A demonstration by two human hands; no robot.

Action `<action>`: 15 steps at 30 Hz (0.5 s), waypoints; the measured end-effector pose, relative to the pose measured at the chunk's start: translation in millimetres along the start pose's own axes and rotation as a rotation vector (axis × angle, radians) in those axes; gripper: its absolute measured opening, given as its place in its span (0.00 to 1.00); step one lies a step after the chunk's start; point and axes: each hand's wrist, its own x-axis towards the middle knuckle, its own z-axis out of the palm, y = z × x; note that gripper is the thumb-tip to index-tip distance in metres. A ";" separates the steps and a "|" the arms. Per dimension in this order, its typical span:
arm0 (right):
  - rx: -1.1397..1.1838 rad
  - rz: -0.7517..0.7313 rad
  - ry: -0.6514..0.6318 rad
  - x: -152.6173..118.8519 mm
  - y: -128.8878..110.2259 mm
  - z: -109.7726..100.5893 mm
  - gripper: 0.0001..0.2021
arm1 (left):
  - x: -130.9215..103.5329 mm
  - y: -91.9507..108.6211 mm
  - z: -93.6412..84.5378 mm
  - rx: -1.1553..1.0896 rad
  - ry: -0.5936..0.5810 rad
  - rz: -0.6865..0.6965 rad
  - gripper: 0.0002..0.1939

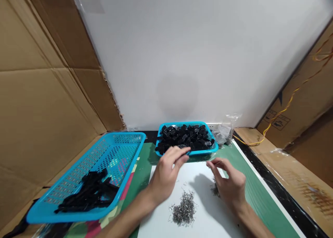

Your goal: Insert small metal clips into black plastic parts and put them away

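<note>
My left hand [165, 172] reaches to the front rim of the small blue basket [213, 148], fingers stretched out and thumb apart from the index finger. Many small black pieces [186, 135], some with clear plastic on them, fill that basket. Over the right part of a white sheet [205, 217], my right hand [230, 182] pinches thumb and index finger together; whatever is between them is too small to make out. A pile of tiny bent metal wire pieces [184, 210] lies between my forearms. A smaller metal heap [215, 188] is partly hidden behind my right hand.
On the left, a larger blue basket [142, 141] holds black strap-like pieces [91, 193]. Clear plastic bags [224, 132] stand right of the small basket. Cardboard [39, 102] and a white wall [187, 57] enclose the green work surface [262, 196]. A yellow cord [267, 127] hangs at right.
</note>
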 end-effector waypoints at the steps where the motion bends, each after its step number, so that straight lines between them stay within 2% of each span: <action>1: -0.034 -0.094 -0.024 -2.3 -1.7 1.8 0.03 | 18.1 1.4 -4.4 0.044 0.027 0.031 0.22; 5: -0.072 -0.278 -0.126 -9.4 -5.3 8.2 0.04 | 99.4 1.4 -7.5 0.258 -0.002 0.037 0.24; 9: -0.070 -0.335 -0.166 -12.6 -1.6 13.2 0.06 | 168.6 -7.2 13.2 0.380 -0.046 0.021 0.22; 12: -0.076 -0.358 -0.182 -13.3 0.9 16.4 0.08 | 200.9 -15.3 34.7 0.481 -0.104 0.004 0.24; 15: -0.084 -0.369 -0.198 -13.2 0.7 18.1 0.10 | 216.9 -23.5 53.7 0.547 -0.199 -0.004 0.24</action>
